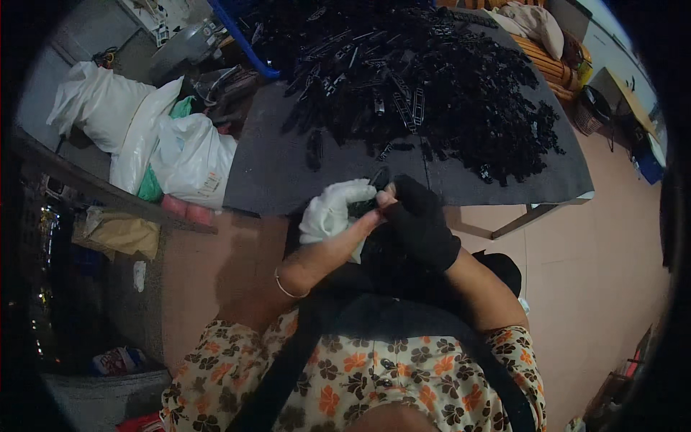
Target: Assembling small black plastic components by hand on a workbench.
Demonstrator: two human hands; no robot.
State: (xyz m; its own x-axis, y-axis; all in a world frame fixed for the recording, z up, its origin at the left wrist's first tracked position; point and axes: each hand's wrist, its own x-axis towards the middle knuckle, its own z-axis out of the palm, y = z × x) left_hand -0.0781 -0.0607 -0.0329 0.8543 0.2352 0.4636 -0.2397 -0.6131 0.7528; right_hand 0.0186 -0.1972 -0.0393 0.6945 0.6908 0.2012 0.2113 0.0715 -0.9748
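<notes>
My left hand (335, 212), in a white glove with the thumb bare, is closed with its fingers curled toward my right hand. My right hand (421, 219) wears a black glove that leaves the fingertips bare, and its thumb and forefinger are pinched. The fingertips meet just off the table's near edge, around a small dark plastic piece (379, 177) that sticks up between them. Its exact kind I cannot make out. Beyond my hands a big heap of black plastic parts (432, 93) covers the far part of the dark grey table (266, 169).
Single black parts (314, 150) lie nearer than the heap. A blue rim (248, 43) borders the heap at the far left. White plastic sacks (191, 155) stand left of the table. On the right are a wicker basket (592, 110) and a table leg (512, 222).
</notes>
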